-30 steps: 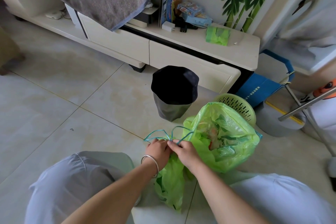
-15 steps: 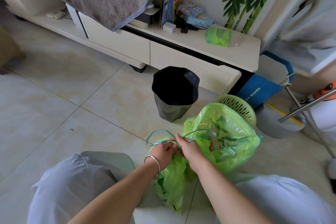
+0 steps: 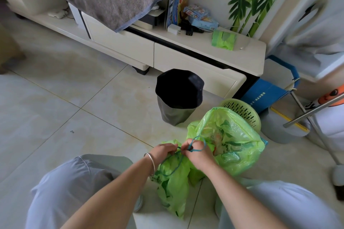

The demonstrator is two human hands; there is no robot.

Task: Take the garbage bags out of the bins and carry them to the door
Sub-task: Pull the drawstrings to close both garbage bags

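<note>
Two light-green garbage bags lie on the tiled floor between my knees. The near bag is bunched at its neck. The far bag is fuller and open, with rubbish showing inside. My left hand and my right hand meet above the near bag, both pinching its teal drawstring, which loops around my right fingers. A grey bin with a black liner stands just beyond. A green perforated bin sits behind the far bag.
A cream low cabinet runs along the back, with a green pack of bags and boxes on top. A grey bucket, a blue folder and metal poles crowd the right. Bare tiles spread to the left.
The loose drawstring loops, spread wide a second ago, have been pulled in tight to my hands. My hands have shifted slightly right and closer together over the near bag.
</note>
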